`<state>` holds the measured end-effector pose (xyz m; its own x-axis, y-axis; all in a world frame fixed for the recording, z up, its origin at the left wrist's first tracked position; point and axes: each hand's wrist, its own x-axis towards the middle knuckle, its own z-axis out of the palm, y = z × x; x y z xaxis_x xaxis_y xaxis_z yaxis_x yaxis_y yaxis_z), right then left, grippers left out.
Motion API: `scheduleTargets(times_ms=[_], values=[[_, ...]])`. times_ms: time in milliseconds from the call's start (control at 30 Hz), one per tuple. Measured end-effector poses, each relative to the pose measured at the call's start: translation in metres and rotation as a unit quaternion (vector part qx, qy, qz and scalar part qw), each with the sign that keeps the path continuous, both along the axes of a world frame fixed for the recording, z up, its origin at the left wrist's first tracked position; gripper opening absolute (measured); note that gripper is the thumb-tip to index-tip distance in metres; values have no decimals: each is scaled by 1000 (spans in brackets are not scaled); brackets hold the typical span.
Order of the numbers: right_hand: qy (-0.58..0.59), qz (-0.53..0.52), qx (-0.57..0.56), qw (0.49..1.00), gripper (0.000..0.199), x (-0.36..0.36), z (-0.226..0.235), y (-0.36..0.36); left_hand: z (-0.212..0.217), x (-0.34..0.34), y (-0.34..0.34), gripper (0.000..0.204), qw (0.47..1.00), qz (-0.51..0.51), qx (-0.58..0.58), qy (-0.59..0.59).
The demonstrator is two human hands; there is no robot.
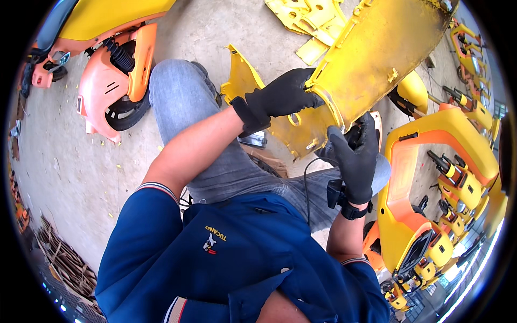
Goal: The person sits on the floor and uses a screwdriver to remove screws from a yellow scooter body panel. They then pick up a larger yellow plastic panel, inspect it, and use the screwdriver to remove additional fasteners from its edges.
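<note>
A large scuffed yellow plastic scooter panel point(382, 54) slants up from my hands toward the upper right. My left hand point(285, 94), in a black glove, is closed on its lower left edge. Gloved in black too, my right hand point(358, 156) holds the panel's lower end, its thumb against the curved rim; some of its fingers are hidden. Below and behind my left hand is another curved yellow panel piece point(239, 72), partly covered; whether it is joined to the large panel I cannot tell. A thin dark cable hangs by my right wrist.
Several yellow plastic pieces point(309, 21) lie on the concrete floor point(118, 172) ahead. A pink-and-orange scooter front point(110, 83) with a wheel stands at left. At right is a yellow-and-orange scooter body point(401, 188), with more yellow scooters beyond. Thin sticks point(64, 253) are piled at lower left.
</note>
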<state>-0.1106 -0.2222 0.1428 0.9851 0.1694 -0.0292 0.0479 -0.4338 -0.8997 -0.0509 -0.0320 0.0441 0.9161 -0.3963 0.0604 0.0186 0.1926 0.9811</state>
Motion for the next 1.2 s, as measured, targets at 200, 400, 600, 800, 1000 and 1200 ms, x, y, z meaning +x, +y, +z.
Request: scheduleTargets(times_ms=[200,400,600,800,1000,1200], values=[[-93,-15,-62,994,43,-2,-31,-2,-2,-1,-4,39,1000,15,5,5],[-129,-54,-130,982,29,-2,-35,10,-1,1,-5,40,1000,23,17,12],[-224,-48,-197,953,24,3,-42,9,-5,2,-6,40,999,31,18,-8],[-227,-48,-222,947,23,4,-42,7,-7,3,-7,41,999,28,23,-16],[-208,-46,-208,955,20,4,-42,5,-8,3,-8,42,999,34,18,-28],[-149,-51,-162,974,17,1,-40,5,-10,3,-9,40,999,7,36,18]])
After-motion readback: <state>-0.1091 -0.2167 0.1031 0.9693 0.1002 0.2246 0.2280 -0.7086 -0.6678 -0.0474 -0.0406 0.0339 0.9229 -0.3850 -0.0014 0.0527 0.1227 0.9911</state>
